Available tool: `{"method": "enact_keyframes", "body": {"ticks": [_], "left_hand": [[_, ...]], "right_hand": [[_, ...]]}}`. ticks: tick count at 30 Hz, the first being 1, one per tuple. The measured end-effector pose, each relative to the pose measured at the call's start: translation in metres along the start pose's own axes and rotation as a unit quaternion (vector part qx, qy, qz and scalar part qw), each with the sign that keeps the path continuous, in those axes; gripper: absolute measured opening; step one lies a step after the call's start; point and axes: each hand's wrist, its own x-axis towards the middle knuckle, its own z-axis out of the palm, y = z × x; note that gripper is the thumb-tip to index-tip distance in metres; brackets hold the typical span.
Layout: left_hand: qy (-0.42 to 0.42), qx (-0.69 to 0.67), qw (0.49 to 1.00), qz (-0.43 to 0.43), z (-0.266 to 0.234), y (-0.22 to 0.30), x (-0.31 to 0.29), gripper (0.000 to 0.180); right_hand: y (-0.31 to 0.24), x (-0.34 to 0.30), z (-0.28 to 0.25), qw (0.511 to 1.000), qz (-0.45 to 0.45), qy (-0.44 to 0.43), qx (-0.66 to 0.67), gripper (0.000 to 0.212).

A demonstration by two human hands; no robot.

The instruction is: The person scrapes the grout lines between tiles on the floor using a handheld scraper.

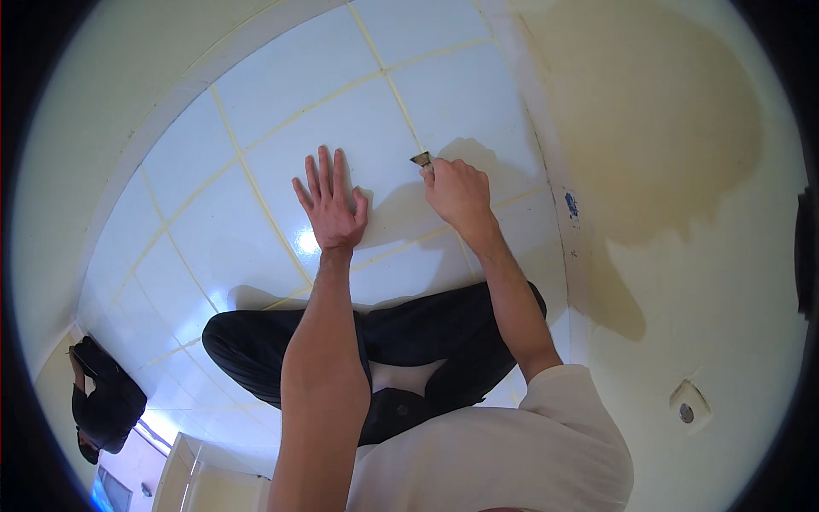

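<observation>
My left hand (333,205) lies flat on the glossy pale floor tiles (333,119), its fingers spread and nothing in it. To the right, my right hand (461,192) is closed around a small scraper (421,160). The flared, dark-stained blade pokes out past my thumb and points to the left. It is at or just over a yellowish grout line (403,107) between two tiles; whether it touches cannot be made out. Most of the scraper's handle is hidden inside my fist.
My crossed legs (444,320) in black trousers rest on the floor. A wall (631,282) with a round fitting (686,413) runs along the right, with blue marks (572,205) near its base. Another person (107,397) in dark clothes is at the far left, near a doorway (141,465).
</observation>
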Motion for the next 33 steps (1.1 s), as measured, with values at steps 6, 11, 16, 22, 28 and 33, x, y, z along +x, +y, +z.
{"method": "enact_keyframes", "body": {"ticks": [6,11,16,22,28,33], "left_hand": [[-0.003,-0.003,1.0,-0.004,-0.0015,-0.0001,0.0001,0.076],[-0.004,-0.006,1.0,-0.005,-0.0008,0.0015,0.0012,0.077],[0.002,-0.009,1.0,0.0,-0.0008,0.0003,-0.001,0.077],[-0.001,-0.008,1.0,-0.002,-0.0029,0.0002,0.0002,0.076],[-0.003,-0.014,1.0,-0.004,-0.0025,0.0015,-0.0001,0.076],[-0.003,-0.01,1.0,-0.004,-0.0011,-0.001,0.0001,0.077]], "right_hand": [[-0.0014,0.0045,-0.0004,1.0,-0.008,-0.014,0.006,0.031],[0.0018,-0.0005,-0.0007,1.0,-0.003,-0.009,0.005,0.031],[0.0002,0.006,0.0024,1.0,-0.004,-0.002,0.013,0.031],[0.0018,0.0022,0.0002,1.0,-0.004,-0.029,0.004,0.032],[-0.0007,0.0068,0.0027,1.0,-0.01,0.003,0.011,0.031],[0.0018,0.0037,0.0009,1.0,-0.008,-0.019,-0.002,0.031]]}}
